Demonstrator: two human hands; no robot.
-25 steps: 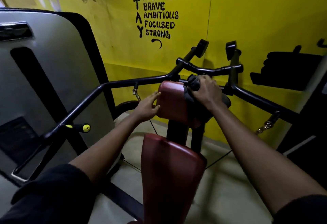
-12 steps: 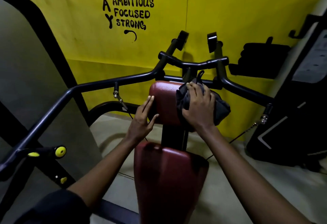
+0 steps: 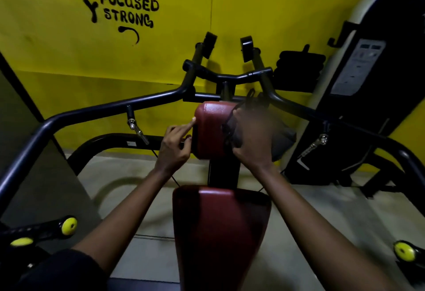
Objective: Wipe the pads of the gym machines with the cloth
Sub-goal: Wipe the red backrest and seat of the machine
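a person is leaning over a gym machine, and both bare arms are reaching toward the upper pad (image 3: 210,129), a dark red cushion standing upright on a black post. the left hand (image 3: 174,148) is sitting at the left edge of the upper pad, holding nothing: its index finger is stretching out straight and touching that edge, while the other fingers are curling loosely beside it. the right hand (image 3: 253,139) is covering the right part of the upper pad and gripping the cloth (image 3: 284,139), a dark grey bunched rag. the hand is pressing the cloth against the pad's face. this hand is smeared with blur, so exactly how its fingers are lying is not clear. folds of the cloth are showing on both sides of the hand, some on the pad face and more hanging past the pad's right edge.

below the upper pad and nearer the person, the seat pad (image 3: 220,233), also dark red, is lying flat. a black frame bar (image 3: 92,116) is sweeping out to the left of the upper pad, with a metal clip (image 3: 135,127) hanging from it. yellow-capped handles (image 3: 69,225) are showing far below the upper pad at both sides. behind the upper pad a yellow wall (image 3: 57,56) is carrying black painted words, and to its right another machine (image 3: 368,79) is standing.
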